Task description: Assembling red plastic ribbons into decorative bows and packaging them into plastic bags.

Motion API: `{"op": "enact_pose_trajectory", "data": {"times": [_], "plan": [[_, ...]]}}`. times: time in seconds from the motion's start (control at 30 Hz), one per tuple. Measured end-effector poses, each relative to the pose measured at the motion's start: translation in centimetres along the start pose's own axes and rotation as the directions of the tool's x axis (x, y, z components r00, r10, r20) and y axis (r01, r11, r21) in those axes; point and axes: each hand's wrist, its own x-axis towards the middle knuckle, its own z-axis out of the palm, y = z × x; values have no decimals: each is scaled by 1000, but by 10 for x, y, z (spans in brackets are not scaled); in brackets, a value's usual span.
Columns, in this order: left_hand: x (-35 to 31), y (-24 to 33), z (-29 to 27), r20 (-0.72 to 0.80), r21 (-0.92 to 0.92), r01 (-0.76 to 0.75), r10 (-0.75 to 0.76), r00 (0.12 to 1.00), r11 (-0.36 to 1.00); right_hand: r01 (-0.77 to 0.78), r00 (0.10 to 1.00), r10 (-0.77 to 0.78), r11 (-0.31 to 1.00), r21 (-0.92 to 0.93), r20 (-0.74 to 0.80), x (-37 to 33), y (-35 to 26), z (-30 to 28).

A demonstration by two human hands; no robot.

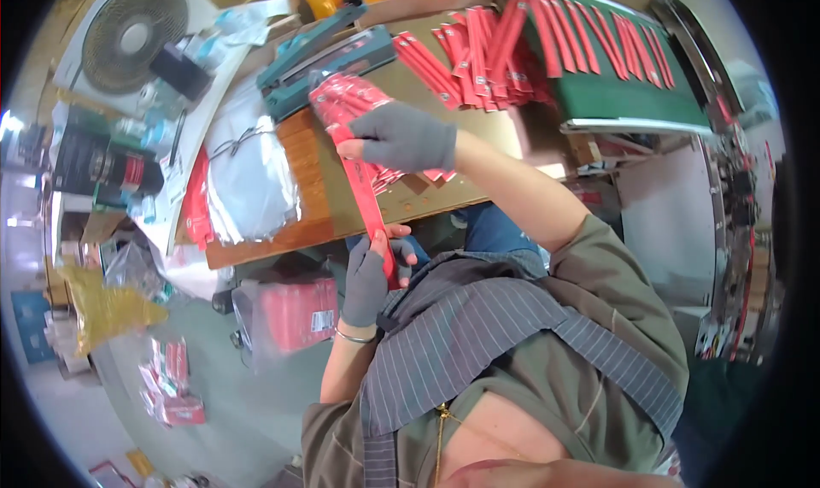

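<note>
A long, narrow red packet [366,193] stretches between my hands, over the near edge of the table. My left hand [369,274], in a grey fingerless glove, is closed around its lower end. At the upper end my right hand [406,136], gloved alike, has its thumb and fingers closed on the packet. Just beyond those fingers is a clear plastic bag [346,95] with several red packets in it; whether my right hand also grips the bag cannot be made out. Behind it stands a teal hand-lever bag sealer [329,71].
Many red packets [483,56] lie piled at the table's back. More rest in rows on a green conveyor belt [615,95] at right. Clear plastic bags [252,180] lie at left, near a fan [132,35]. A bagged red bundle [295,313] sits below the table edge.
</note>
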Motion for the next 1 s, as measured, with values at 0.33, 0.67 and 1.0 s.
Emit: {"op": "enact_pose_trajectory", "data": {"times": [0.33, 0.67, 1.0], "plan": [[24, -9, 41, 542, -504, 274, 53, 839, 819, -3, 1000, 5, 894, 448, -3, -105, 11, -1], [39, -10, 129, 313, 58, 22, -39, 949, 998, -73, 784, 184, 976, 207, -593, -172, -2, -92], [71, -37, 108, 144, 2, 100, -99, 985, 995, -266, -861, -107, 928, 261, -498, -532, 159, -298]]}}
